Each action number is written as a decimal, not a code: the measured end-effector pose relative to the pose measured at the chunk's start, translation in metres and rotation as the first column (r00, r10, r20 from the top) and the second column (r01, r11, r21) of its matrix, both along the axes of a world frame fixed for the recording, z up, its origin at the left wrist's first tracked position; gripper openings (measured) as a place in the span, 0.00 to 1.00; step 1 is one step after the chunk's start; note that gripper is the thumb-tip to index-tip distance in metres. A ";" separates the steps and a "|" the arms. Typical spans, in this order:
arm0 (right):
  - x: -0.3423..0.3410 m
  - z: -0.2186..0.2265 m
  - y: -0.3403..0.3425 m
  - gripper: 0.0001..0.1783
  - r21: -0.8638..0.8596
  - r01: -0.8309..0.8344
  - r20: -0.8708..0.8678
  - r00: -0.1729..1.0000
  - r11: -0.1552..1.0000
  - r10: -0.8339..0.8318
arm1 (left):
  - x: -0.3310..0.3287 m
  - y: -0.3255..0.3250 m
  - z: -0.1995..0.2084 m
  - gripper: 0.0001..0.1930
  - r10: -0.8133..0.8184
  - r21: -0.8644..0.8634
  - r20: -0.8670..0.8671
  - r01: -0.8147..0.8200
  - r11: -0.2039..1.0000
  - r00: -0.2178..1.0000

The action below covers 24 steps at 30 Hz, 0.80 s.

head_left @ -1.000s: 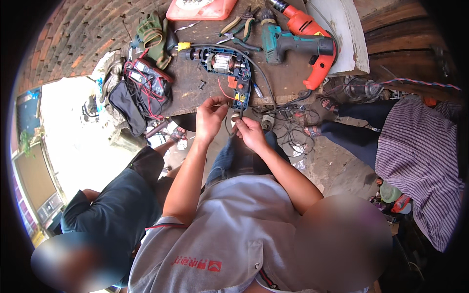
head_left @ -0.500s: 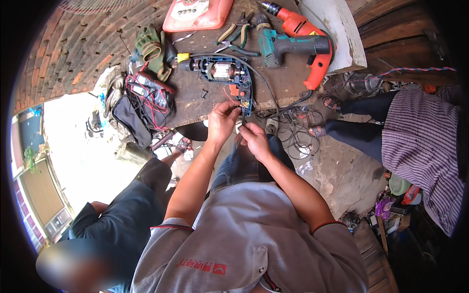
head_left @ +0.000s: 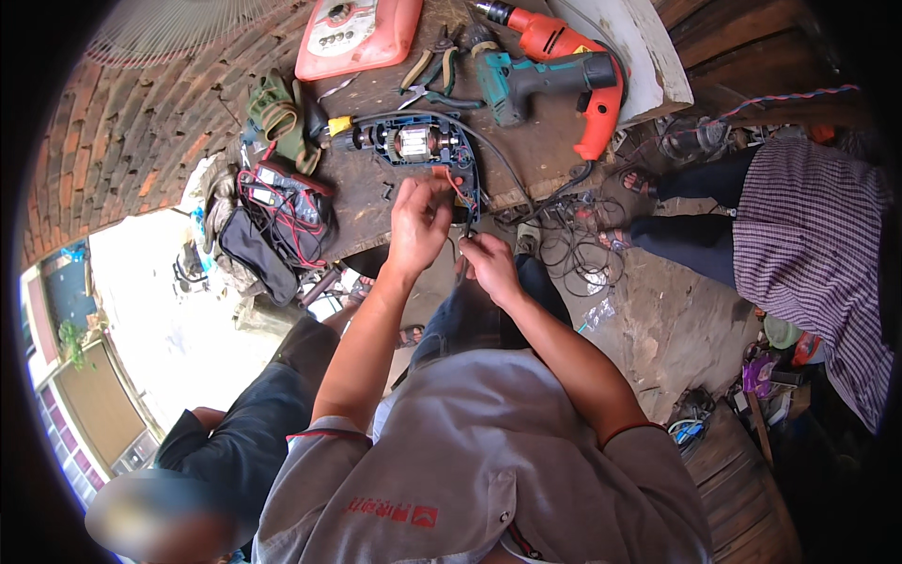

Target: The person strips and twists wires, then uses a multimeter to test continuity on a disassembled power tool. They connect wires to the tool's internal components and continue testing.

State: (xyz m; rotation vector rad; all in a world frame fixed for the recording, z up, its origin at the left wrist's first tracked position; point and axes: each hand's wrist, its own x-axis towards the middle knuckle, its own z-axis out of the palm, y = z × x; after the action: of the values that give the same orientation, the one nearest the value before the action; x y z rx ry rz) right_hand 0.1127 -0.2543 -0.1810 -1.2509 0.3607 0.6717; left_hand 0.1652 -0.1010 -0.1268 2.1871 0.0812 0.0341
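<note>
An opened drill with a blue half-shell (head_left: 475,179) lies at the table's near edge, its copper-and-silver motor (head_left: 420,143) exposed. Over the handle part my left hand (head_left: 419,224) is closed, thumb and fingers together beside a red wire (head_left: 453,182). What those fingers pinch, if anything, is hidden. Just off the table edge, below the handle's end, my right hand (head_left: 490,267) is closed around a dark cord (head_left: 467,228) that runs up into the handle.
Pliers (head_left: 442,98), a teal cordless drill (head_left: 531,83) and an orange drill (head_left: 554,42) lie behind. At left are a multimeter (head_left: 271,193) and gloves (head_left: 279,117). A red-and-white case (head_left: 362,36) stands at the back. People sit left and stand right; cables (head_left: 587,244) tangle on the floor.
My left hand has moved up and left, away from the handle's end and my right hand. The right hand stays near the cord. The whole view has shifted slightly.
</note>
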 end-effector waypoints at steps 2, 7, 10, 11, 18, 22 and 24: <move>0.001 0.003 -0.001 0.13 -0.038 -0.019 0.008 1.000 0.999 0.020 | 0.008 0.000 0.011 0.18 -0.135 0.209 0.194 0.093 0.974 0.972; -0.001 -0.004 0.001 0.13 -0.044 -0.010 0.048 0.999 0.999 0.012 | 0.017 -0.003 0.018 0.16 -0.312 0.126 0.158 0.294 0.947 0.937; 0.000 -0.006 0.002 0.12 -0.068 -0.011 0.092 0.996 0.998 0.018 | 0.017 -0.012 0.010 0.11 -0.255 0.056 0.124 0.250 0.967 0.959; -0.001 -0.009 0.002 0.12 -0.077 -0.021 0.099 0.995 0.997 0.029 | 0.015 -0.014 0.004 0.09 -0.199 0.010 0.060 0.199 0.980 0.978; -0.003 -0.042 -0.002 0.10 -0.194 -0.023 0.288 0.954 0.981 0.079 | 0.012 -0.039 0.001 0.09 0.067 -0.025 0.009 -0.066 0.997 0.998; 0.011 -0.015 -0.010 0.11 -0.328 -0.095 0.277 0.942 0.940 0.192 | 0.006 -0.041 0.002 0.13 0.118 0.079 0.071 -0.124 0.989 0.990; 0.013 -0.019 -0.008 0.11 -0.338 -0.071 0.286 0.942 0.939 0.174 | -0.001 -0.038 -0.004 0.14 0.109 0.042 0.106 -0.114 0.993 0.988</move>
State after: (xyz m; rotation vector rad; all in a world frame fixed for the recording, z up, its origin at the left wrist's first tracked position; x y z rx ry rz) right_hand 0.1261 -0.2628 -0.2000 -1.6798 0.1296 0.5201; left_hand 0.1641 -0.1391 -0.1308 2.2228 0.1453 0.2146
